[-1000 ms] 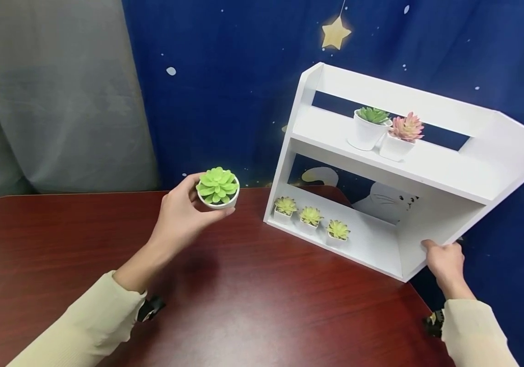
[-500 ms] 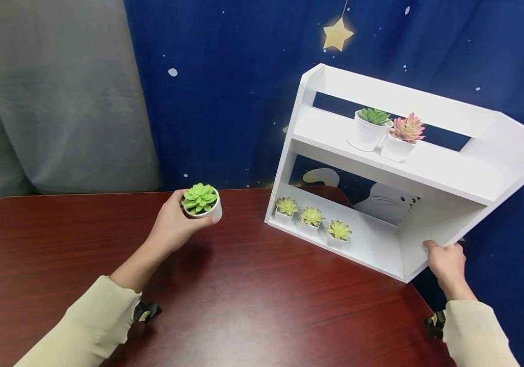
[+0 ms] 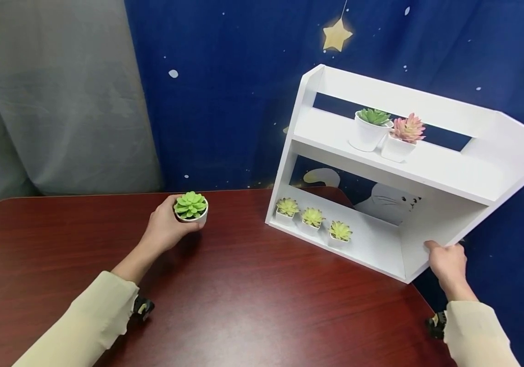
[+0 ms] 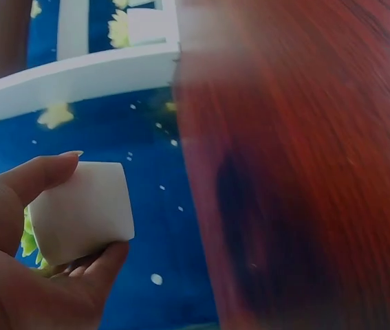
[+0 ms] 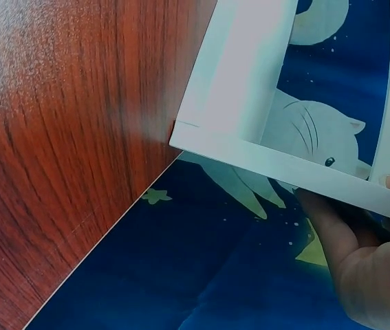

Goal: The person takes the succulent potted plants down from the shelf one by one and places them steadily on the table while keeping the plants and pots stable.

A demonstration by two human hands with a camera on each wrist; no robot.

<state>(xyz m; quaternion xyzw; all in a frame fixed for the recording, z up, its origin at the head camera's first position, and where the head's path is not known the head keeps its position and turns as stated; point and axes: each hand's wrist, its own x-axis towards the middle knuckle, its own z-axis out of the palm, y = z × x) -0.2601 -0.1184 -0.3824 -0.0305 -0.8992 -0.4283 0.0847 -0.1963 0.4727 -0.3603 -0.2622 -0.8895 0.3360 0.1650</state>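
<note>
My left hand (image 3: 164, 225) grips a bright green succulent (image 3: 190, 205) in a white pot, left of the shelf. In the left wrist view the thumb lies on one side of the white pot (image 4: 84, 213) and fingers on the other, above the table. My right hand (image 3: 447, 265) holds the lower right side panel of a white two-tier shelf (image 3: 445, 171); in the right wrist view the panel (image 5: 305, 172) passes between thumb and fingers. On the upper tier stand a dark green succulent (image 3: 368, 130) and a pink one (image 3: 403, 136). Several small yellow-green succulents (image 3: 311, 220) line the lower tier's left.
The shelf stands at an angle at the back right of the dark red table (image 3: 243, 300), its right end near the table's edge. A blue curtain (image 3: 225, 92) with stars and a cat hangs behind, beside a grey curtain (image 3: 69, 102).
My left hand has moved left and lower, toward the table, carrying the green succulent away from the shelf. The right hand keeps its hold on the side panel, and the shelf stays put.
</note>
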